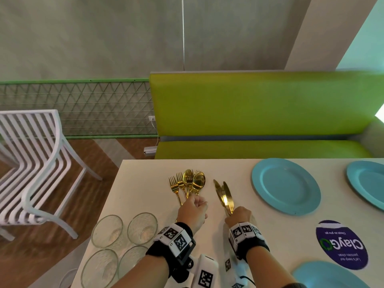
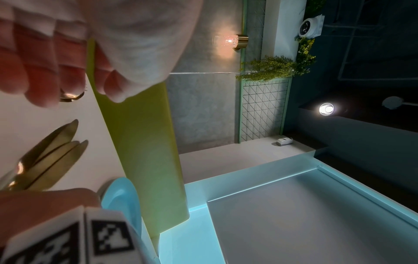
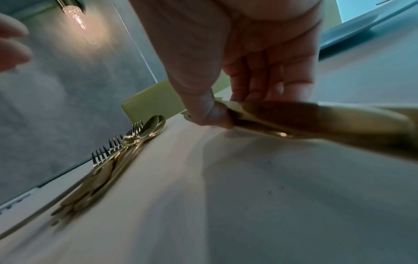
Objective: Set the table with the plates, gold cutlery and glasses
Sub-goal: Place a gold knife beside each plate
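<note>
Gold knives [image 1: 225, 196]: polished, fanned, handles pinched in right hand [image 1: 239, 217]. Gold forks and spoons [image 1: 188, 183]: mirror-bright bundle on cream table [image 1: 145, 183], left hand [image 1: 194, 213] curled above their handles; grip unclear. Turquoise round plate [image 1: 285, 186] at three o'clock. Four textured glasses [image 1: 122, 244] at eight o'clock.

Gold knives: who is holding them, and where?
The right hand pinches the bunch of shiny gold metal knives by their handle ends; blades point away across the table.
</note>
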Action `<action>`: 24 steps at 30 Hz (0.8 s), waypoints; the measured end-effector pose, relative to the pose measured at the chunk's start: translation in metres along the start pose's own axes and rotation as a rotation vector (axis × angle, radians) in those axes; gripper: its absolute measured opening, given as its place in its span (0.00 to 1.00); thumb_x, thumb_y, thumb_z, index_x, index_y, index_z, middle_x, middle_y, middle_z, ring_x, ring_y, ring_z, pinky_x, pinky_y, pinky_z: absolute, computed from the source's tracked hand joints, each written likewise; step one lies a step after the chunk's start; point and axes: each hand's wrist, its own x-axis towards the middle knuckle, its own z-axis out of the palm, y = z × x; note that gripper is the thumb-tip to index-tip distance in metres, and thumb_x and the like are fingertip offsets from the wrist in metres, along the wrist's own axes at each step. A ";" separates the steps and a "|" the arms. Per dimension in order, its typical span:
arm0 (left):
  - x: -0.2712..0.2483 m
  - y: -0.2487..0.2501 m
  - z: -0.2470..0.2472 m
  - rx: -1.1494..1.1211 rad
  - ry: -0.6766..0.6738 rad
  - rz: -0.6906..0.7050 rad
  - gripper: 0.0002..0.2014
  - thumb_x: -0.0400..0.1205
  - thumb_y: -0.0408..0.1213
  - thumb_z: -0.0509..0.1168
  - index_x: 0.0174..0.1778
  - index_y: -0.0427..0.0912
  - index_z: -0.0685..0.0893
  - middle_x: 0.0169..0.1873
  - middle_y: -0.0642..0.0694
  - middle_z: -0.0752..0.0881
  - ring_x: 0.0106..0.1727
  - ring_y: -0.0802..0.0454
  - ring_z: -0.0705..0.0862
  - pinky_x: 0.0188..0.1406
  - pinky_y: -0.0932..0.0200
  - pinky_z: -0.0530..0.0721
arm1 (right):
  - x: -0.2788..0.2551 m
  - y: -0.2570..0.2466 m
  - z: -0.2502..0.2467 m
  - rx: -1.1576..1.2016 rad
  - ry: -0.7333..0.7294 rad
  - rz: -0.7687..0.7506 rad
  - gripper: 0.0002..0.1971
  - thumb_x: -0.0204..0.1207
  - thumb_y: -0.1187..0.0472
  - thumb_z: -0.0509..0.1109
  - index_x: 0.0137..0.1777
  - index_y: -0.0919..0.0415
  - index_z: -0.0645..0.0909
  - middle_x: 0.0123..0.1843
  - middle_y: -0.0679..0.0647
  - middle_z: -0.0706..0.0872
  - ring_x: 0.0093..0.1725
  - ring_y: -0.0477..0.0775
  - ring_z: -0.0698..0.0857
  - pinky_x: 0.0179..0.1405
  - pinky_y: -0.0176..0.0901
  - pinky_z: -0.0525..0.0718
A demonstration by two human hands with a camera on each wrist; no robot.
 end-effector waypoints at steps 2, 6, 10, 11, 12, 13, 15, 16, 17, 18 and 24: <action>0.001 0.001 0.004 0.005 0.002 -0.007 0.03 0.83 0.37 0.60 0.52 0.47 0.77 0.42 0.52 0.80 0.41 0.53 0.83 0.50 0.55 0.86 | 0.001 0.002 0.000 -0.002 -0.002 0.006 0.10 0.72 0.58 0.70 0.50 0.60 0.86 0.40 0.55 0.83 0.46 0.56 0.86 0.43 0.41 0.82; 0.003 0.001 0.011 0.023 0.003 -0.031 0.02 0.83 0.36 0.60 0.49 0.46 0.77 0.52 0.47 0.81 0.38 0.55 0.83 0.44 0.59 0.85 | 0.007 0.008 -0.004 0.029 -0.039 -0.016 0.10 0.72 0.60 0.71 0.50 0.62 0.86 0.39 0.55 0.82 0.41 0.55 0.83 0.38 0.39 0.79; 0.004 -0.001 0.022 0.031 -0.011 -0.072 0.04 0.83 0.36 0.60 0.51 0.43 0.78 0.44 0.49 0.81 0.38 0.54 0.82 0.37 0.64 0.82 | 0.014 0.019 -0.007 0.129 -0.068 -0.024 0.10 0.73 0.61 0.69 0.48 0.65 0.88 0.37 0.55 0.84 0.38 0.55 0.82 0.34 0.38 0.77; 0.005 -0.003 0.025 0.032 -0.018 -0.080 0.05 0.83 0.36 0.60 0.52 0.42 0.78 0.40 0.50 0.81 0.37 0.55 0.81 0.36 0.64 0.81 | 0.015 0.023 -0.008 0.165 -0.073 -0.020 0.10 0.73 0.61 0.68 0.46 0.65 0.88 0.36 0.55 0.85 0.37 0.55 0.83 0.34 0.38 0.78; 0.003 -0.003 0.028 0.036 -0.036 -0.092 0.05 0.83 0.36 0.60 0.53 0.42 0.78 0.38 0.51 0.80 0.36 0.55 0.81 0.37 0.64 0.81 | 0.016 0.027 -0.009 0.206 -0.085 -0.018 0.09 0.73 0.61 0.68 0.45 0.64 0.89 0.35 0.54 0.85 0.37 0.55 0.84 0.35 0.39 0.79; 0.002 -0.005 0.031 0.041 -0.051 -0.100 0.06 0.83 0.36 0.60 0.53 0.41 0.78 0.38 0.51 0.80 0.36 0.55 0.81 0.39 0.62 0.83 | 0.017 0.031 -0.010 0.268 -0.103 -0.016 0.08 0.72 0.61 0.70 0.43 0.63 0.89 0.35 0.54 0.86 0.38 0.56 0.85 0.38 0.40 0.82; -0.002 -0.007 0.035 0.072 -0.095 -0.120 0.07 0.84 0.40 0.59 0.54 0.42 0.78 0.39 0.50 0.80 0.40 0.53 0.83 0.47 0.56 0.86 | 0.015 0.036 -0.012 0.458 -0.156 -0.017 0.03 0.69 0.62 0.75 0.41 0.60 0.88 0.36 0.54 0.89 0.42 0.57 0.88 0.47 0.45 0.87; -0.005 -0.007 0.037 0.091 -0.124 -0.129 0.09 0.84 0.43 0.59 0.54 0.43 0.78 0.40 0.50 0.80 0.42 0.52 0.83 0.52 0.55 0.86 | 0.012 0.038 -0.013 0.571 -0.188 -0.018 0.02 0.68 0.62 0.77 0.40 0.60 0.88 0.37 0.56 0.90 0.43 0.57 0.89 0.50 0.48 0.88; -0.007 -0.007 0.040 0.103 -0.148 -0.126 0.10 0.85 0.46 0.58 0.54 0.44 0.77 0.41 0.50 0.80 0.44 0.51 0.83 0.54 0.54 0.86 | 0.007 0.039 -0.015 0.688 -0.223 -0.016 0.02 0.68 0.64 0.77 0.40 0.60 0.88 0.37 0.57 0.90 0.41 0.58 0.89 0.50 0.50 0.89; -0.010 -0.006 0.041 0.106 -0.180 -0.130 0.12 0.85 0.48 0.56 0.53 0.44 0.77 0.42 0.50 0.80 0.46 0.51 0.84 0.56 0.53 0.85 | 0.000 0.039 -0.016 0.805 -0.254 -0.023 0.02 0.68 0.66 0.77 0.39 0.62 0.87 0.35 0.59 0.90 0.37 0.58 0.88 0.46 0.51 0.89; -0.039 -0.005 0.042 0.042 -0.340 -0.117 0.11 0.86 0.49 0.52 0.53 0.50 0.77 0.55 0.40 0.85 0.59 0.40 0.85 0.62 0.41 0.84 | -0.068 0.045 -0.020 0.976 -0.312 -0.141 0.04 0.74 0.71 0.71 0.40 0.64 0.84 0.32 0.58 0.88 0.34 0.57 0.89 0.41 0.48 0.88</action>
